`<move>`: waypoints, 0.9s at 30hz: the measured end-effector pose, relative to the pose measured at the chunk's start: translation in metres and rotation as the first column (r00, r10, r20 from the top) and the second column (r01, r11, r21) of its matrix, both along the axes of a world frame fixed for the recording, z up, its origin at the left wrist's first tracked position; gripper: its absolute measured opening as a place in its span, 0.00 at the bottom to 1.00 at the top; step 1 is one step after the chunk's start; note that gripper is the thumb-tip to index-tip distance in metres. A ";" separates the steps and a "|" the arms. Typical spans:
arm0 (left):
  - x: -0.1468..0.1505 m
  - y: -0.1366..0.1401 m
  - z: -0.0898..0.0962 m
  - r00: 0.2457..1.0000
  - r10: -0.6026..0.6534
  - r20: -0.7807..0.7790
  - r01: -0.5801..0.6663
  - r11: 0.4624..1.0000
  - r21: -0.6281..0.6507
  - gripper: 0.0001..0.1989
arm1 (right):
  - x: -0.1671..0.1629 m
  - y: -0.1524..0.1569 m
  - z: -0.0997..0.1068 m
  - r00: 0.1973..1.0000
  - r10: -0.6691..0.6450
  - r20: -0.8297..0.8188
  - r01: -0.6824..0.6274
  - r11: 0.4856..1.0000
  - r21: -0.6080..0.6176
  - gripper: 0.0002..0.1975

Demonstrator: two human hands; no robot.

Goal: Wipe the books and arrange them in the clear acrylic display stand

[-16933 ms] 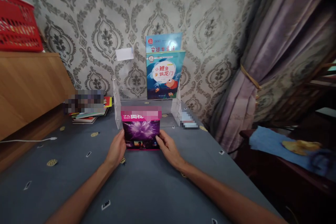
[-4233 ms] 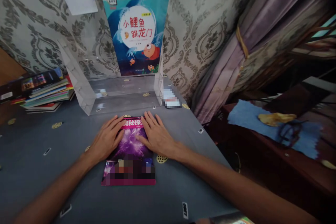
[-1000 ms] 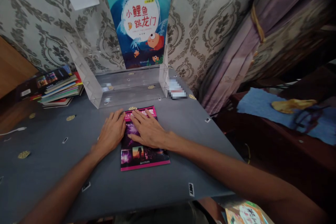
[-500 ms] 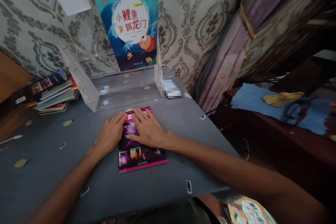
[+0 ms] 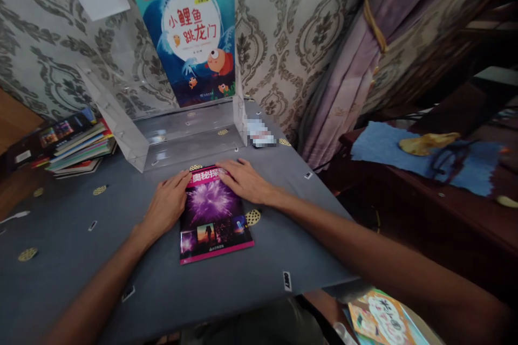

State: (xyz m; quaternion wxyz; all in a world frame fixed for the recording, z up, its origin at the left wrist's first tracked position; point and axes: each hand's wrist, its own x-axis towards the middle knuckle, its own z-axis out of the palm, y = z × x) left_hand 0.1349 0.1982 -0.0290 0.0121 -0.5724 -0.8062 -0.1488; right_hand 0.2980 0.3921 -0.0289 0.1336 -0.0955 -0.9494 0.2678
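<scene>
A book (image 5: 212, 202) with a purple starburst cover and pink bands lies flat on the grey table cover (image 5: 162, 285). My left hand (image 5: 169, 199) rests along its upper left edge, fingers stretched forward and holding nothing. At the upper right corner lies my right hand (image 5: 245, 180), its fingers extended and its thumb over the cover. Behind the book stands a clear acrylic stand (image 5: 137, 148). Propped upright in it is a large blue-green picture book (image 5: 194, 32) with an orange fish.
Several stacked books (image 5: 83, 145) sit at the left, near a white spoon-like utensil (image 5: 15, 216). A pixelated item (image 5: 261, 133) lies right of the stand. Further right, a blue cloth (image 5: 424, 156) covers part of a dark red surface. A colourful book (image 5: 386, 318) is low at the right.
My right hand has slid rightward off the middle of the book to its upper right corner, uncovering the starburst and title. My left hand stays at the left edge. The view has shifted slightly.
</scene>
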 end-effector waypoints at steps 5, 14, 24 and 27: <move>0.014 0.017 0.008 0.998 -0.021 -0.052 0.021 1.000 0.010 0.22 | -0.001 0.022 0.001 0.996 0.001 -0.090 -0.022 0.970 -0.241 0.22; 0.031 0.057 0.005 0.956 -0.256 -0.140 0.262 0.965 0.025 0.21 | -0.006 0.030 -0.006 0.981 0.027 -0.190 -0.096 0.927 -0.362 0.21; 0.033 0.053 0.005 0.841 -0.538 -0.058 0.541 0.839 0.062 0.20 | -0.007 0.030 -0.006 0.981 0.039 -0.188 -0.095 0.949 -0.302 0.20; 0.038 0.048 0.007 0.804 -0.593 -0.036 0.594 0.802 0.060 0.20 | -0.007 0.030 -0.006 0.981 0.046 -0.187 -0.101 0.950 -0.297 0.20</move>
